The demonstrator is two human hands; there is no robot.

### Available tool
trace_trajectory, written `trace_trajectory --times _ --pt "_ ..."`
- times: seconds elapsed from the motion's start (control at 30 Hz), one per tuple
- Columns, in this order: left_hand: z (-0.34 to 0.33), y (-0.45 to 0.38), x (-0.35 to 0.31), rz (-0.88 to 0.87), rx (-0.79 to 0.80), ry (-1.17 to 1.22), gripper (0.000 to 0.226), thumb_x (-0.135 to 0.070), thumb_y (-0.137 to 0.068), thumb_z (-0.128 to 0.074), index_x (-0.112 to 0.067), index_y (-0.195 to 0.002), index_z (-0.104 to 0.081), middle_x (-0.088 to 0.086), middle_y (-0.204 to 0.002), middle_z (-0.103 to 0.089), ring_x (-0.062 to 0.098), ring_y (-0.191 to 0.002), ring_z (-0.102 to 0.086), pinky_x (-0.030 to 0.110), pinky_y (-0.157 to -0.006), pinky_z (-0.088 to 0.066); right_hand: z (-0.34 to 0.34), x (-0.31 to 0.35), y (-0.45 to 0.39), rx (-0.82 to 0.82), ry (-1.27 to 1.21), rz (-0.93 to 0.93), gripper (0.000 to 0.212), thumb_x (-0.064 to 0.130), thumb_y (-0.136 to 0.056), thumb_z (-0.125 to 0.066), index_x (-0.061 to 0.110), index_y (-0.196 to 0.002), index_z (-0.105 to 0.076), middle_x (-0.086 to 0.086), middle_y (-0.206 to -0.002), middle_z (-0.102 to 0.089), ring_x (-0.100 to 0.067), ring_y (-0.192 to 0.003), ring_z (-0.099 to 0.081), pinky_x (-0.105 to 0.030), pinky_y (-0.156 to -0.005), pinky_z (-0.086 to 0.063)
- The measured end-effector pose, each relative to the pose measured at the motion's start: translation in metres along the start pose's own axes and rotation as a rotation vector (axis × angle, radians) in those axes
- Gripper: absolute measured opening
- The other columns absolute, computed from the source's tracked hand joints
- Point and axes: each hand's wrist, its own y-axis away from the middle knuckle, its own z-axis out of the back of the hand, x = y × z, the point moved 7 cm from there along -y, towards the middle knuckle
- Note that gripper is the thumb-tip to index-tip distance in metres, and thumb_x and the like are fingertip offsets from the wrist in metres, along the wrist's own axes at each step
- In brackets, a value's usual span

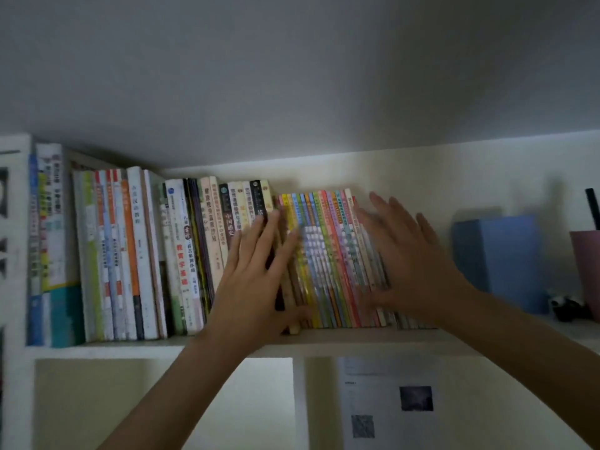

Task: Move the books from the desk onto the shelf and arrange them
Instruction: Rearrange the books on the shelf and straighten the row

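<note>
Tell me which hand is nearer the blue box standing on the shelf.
Right. The right hand lies flat on the thin colourful books, just left of the blue box; the left hand presses spines farther left.

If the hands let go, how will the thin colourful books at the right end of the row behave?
The thin colourful books lean left and have no support on their right, so they may slide or topple. Their slim spines suggest they are probably floppy. The right hand lies flat against them.
</note>
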Motion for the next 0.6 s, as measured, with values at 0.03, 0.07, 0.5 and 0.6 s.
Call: trace_trajectory --times 0.03,0.07,0.5,0.6 --pt "0.003 0.007 0.012 0.012 0.020 -0.003 0.116 -0.084 -0.069 -0.046 -0.021 -0.157 -0.005 0.009 -0.164 0.010 0.028 -0.150 0.011 0.054 -0.120 -0.005 -0.003 0.016 -0.007 -0.010 0.074 0.073 0.137 0.067 -0.059 -0.079 0.025 -0.156 0.009 -0.004 -0.163 0.016 -0.025 -0.150 0.013 -0.060 -0.119 -0.004" --pt "0.003 0.015 0.022 0.023 0.050 -0.011 0.119 -0.087 -0.067 -0.042 -0.019 -0.157 -0.002 0.008 -0.163 0.012 0.027 -0.150 0.012 0.053 -0.120 -0.004 -0.006 0.033 -0.014 -0.006 0.117 0.126 0.136 0.068 -0.058 -0.078 0.022 -0.157 0.003 -0.005 -0.164 0.012 -0.026 -0.151 0.010 -0.060 -0.119 -0.004" --pt "-0.009 0.052 0.082 0.134 0.054 0.112 0.125 -0.080 -0.067 -0.053 -0.029 -0.150 0.024 -0.010 -0.154 0.038 0.010 -0.141 0.037 0.040 -0.116 0.016 -0.037 0.115 -0.071 0.237 0.208 0.095 0.155 0.074 -0.058 -0.074 0.011 -0.132 0.047 -0.006 -0.141 0.055 -0.022 -0.136 0.044 -0.049 -0.116 0.019" --pt "-0.006 0.052 0.084 0.115 0.010 0.131 0.116 -0.078 -0.073 -0.052 -0.028 -0.154 0.015 -0.011 -0.158 0.031 0.009 -0.143 0.031 0.040 -0.118 0.013 -0.037 0.128 -0.076 0.196 0.216 0.138 0.158 0.081 -0.053 -0.070 0.009 -0.136 0.044 -0.007 -0.142 0.055 -0.024 -0.135 0.045 -0.058 -0.116 0.017"
